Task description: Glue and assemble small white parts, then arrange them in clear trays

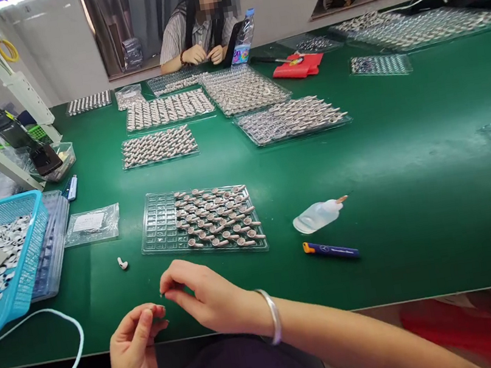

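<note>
Near the table's front edge my left hand [135, 354] is closed, thumb against fingers; whatever it pinches is hidden. My right hand [206, 294], with a silver bangle [272, 316] on its wrist, pinches a tiny dark piece [162, 295] too small to name. The fingertips of both hands are close together but apart. Just beyond them lies a single white earbud [122, 263]. Farther back is a clear plastic tray [158, 224]; stemmed earbud shells [216, 219] fill its middle and right, while its left columns show bare pockets.
A blue basket [39, 224] of small white parts stands left, beside stacked trays and a clear bag [93, 224]. At right lie a squeeze bottle [319, 216] and a dark blue pen-like tool [331, 250]. More filled trays [159, 146] sit farther back, where another person [191, 41] sits.
</note>
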Action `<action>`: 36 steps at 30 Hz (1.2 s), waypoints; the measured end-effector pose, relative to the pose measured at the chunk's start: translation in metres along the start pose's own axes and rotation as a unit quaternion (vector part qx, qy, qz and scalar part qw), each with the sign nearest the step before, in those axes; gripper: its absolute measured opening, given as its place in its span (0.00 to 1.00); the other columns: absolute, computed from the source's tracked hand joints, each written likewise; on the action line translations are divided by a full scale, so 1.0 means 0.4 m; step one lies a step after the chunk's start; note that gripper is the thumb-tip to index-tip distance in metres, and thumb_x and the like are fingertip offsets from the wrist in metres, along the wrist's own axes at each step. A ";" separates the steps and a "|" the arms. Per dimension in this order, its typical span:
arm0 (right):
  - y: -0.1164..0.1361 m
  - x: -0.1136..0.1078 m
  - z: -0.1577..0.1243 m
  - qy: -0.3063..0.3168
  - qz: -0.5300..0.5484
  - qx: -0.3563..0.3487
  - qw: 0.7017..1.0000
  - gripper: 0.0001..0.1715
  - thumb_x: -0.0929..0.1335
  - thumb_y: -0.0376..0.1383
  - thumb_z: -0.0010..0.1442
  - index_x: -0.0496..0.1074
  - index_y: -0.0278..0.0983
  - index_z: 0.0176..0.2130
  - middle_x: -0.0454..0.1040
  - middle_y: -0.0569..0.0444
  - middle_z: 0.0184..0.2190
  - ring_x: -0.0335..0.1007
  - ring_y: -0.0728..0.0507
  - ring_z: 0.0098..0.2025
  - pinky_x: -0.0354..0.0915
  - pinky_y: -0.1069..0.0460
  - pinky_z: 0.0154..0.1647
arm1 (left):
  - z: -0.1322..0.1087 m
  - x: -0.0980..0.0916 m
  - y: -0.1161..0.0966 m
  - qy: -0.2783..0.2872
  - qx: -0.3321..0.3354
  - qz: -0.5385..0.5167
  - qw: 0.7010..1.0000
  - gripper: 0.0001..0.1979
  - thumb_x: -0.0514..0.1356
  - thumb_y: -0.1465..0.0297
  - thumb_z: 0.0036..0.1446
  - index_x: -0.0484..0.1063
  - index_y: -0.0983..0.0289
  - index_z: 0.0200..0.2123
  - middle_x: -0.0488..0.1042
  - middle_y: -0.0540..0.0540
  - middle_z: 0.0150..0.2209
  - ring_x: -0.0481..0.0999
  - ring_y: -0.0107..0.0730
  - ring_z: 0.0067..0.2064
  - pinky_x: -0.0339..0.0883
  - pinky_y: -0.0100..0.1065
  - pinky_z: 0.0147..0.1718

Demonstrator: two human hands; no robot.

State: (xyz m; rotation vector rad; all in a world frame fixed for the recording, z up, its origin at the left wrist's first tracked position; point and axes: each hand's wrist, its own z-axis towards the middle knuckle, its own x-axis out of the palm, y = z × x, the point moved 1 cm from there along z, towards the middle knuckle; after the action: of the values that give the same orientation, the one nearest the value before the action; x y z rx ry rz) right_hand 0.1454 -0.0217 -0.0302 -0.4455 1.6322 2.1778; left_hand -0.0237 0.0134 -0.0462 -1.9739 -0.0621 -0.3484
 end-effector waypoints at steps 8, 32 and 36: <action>0.041 0.010 -0.082 -0.114 0.263 0.060 0.956 0.03 0.68 0.31 0.62 0.73 0.37 0.37 0.73 0.54 0.33 0.72 0.48 0.34 0.70 0.55 0.36 | -0.025 0.032 0.004 0.083 0.058 0.017 0.995 0.10 0.73 0.63 0.43 0.82 0.62 0.29 0.82 0.55 0.29 0.80 0.30 0.29 0.76 0.25 0.31; 0.041 -0.013 -0.133 -0.225 0.134 -0.094 0.961 0.06 0.69 0.29 0.63 0.74 0.37 0.41 0.77 0.52 0.32 0.74 0.48 0.34 0.72 0.55 0.36 | -0.063 0.037 0.014 0.142 0.195 0.143 0.960 0.03 0.67 0.68 0.53 0.82 0.59 0.32 0.80 0.55 0.32 0.78 0.34 0.34 0.75 0.30 0.34; 0.037 -0.013 -0.135 -0.226 0.123 -0.073 0.964 0.06 0.69 0.30 0.64 0.75 0.38 0.42 0.77 0.52 0.33 0.75 0.48 0.34 0.73 0.55 0.36 | -0.066 0.037 0.016 0.141 0.183 0.142 0.962 0.05 0.67 0.66 0.52 0.82 0.61 0.31 0.79 0.56 0.31 0.77 0.35 0.32 0.76 0.32 0.32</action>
State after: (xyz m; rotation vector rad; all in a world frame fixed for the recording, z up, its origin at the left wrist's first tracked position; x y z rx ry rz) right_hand 0.1442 -0.0780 -0.0300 0.2229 1.3359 2.3615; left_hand -0.0138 -0.0145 -0.0379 -1.5245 0.3158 -0.3954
